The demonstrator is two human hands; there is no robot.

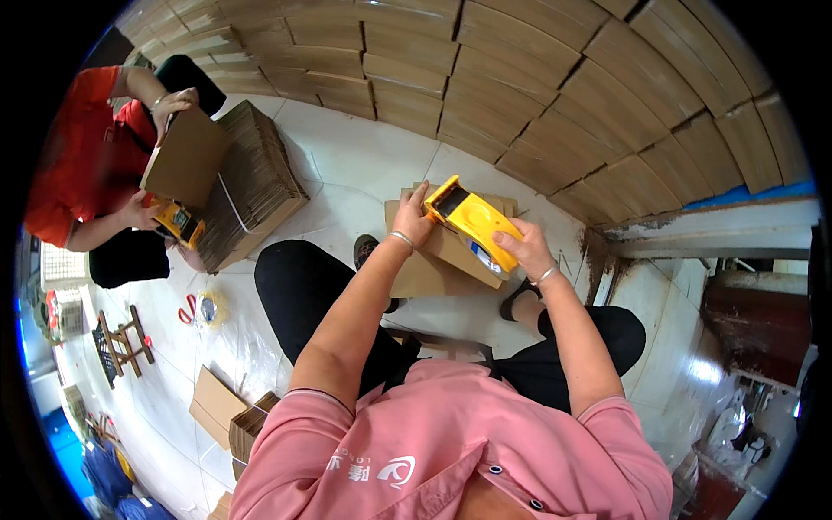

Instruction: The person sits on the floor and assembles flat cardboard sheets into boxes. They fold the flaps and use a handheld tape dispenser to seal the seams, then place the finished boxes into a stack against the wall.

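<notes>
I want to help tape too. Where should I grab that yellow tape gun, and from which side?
Probably by its lower end, from the right. The tape gun lies slanted on the cardboard, and the right hand already wraps that end, while the left hand steadies the upper end.

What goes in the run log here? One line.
left hand: steadies flat brown cardboard box | right hand: grip on yellow plastic tape dispenser | dispenser: on box

Both hands gripping yellow tape dispenser (over cardboard)
</notes>
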